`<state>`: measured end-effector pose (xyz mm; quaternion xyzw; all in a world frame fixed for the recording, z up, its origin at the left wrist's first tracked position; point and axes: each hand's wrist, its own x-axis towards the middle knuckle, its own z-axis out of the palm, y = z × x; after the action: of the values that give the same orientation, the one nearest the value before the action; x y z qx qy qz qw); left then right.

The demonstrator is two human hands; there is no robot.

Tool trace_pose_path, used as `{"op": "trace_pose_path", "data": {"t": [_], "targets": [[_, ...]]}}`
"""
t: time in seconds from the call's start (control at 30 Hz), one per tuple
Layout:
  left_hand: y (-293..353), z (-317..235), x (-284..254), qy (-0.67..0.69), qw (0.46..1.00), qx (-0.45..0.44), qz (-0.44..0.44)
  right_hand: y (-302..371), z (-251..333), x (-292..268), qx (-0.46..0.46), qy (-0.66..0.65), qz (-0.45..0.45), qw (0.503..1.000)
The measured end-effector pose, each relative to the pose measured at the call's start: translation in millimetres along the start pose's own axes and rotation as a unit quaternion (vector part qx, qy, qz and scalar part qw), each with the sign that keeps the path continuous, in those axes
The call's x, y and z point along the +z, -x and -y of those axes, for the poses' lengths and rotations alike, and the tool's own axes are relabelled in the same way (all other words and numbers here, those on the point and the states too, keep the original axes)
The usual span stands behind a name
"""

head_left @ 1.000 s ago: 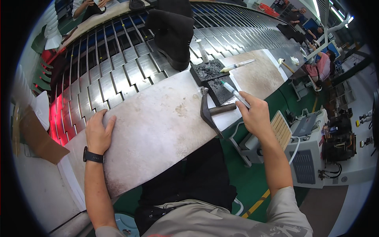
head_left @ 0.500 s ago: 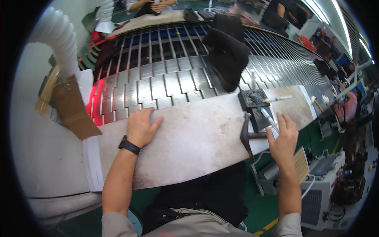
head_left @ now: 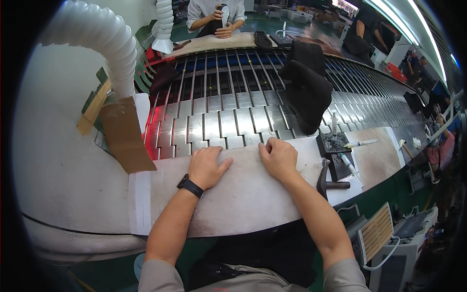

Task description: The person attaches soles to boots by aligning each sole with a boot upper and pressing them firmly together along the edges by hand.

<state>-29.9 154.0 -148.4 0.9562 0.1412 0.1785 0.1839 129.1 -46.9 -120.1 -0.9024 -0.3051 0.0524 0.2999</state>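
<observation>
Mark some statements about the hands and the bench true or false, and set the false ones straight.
1. The left hand rests on the pale work surface. True.
2. The right hand holds the green-tipped syringe. False: that syringe lies off to the hand's right, its tip end over a black block.
3. The hammer lies to the right of both hands. True.
4. The dark boot is on the pale work surface. False: it is on the slatted metal conveyor.
5. The black watch is on the left wrist. True.
</observation>
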Motion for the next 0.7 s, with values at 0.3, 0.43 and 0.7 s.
{"op": "trace_pose_path", "data": {"t": [0.3, 0.43, 0.7], "targets": [[2.9, 5.9, -4.8, -0.003, 1.000, 0.005, -0.001, -7.5, -17.9, 6.2, -0.043, -0.176, -0.107, 0.978], [5.8, 9.5, -2.7, 0.001, 1.000, 0.006, -0.006, -8.0, -20.0, 5.8, -0.034, -0.209, -0.100, 0.972], [5.2, 7.6, -6.1, 0.000, 1.000, 0.005, -0.008, -7.4, -23.1, 5.1, -0.030, -0.223, -0.088, 0.970]]}}
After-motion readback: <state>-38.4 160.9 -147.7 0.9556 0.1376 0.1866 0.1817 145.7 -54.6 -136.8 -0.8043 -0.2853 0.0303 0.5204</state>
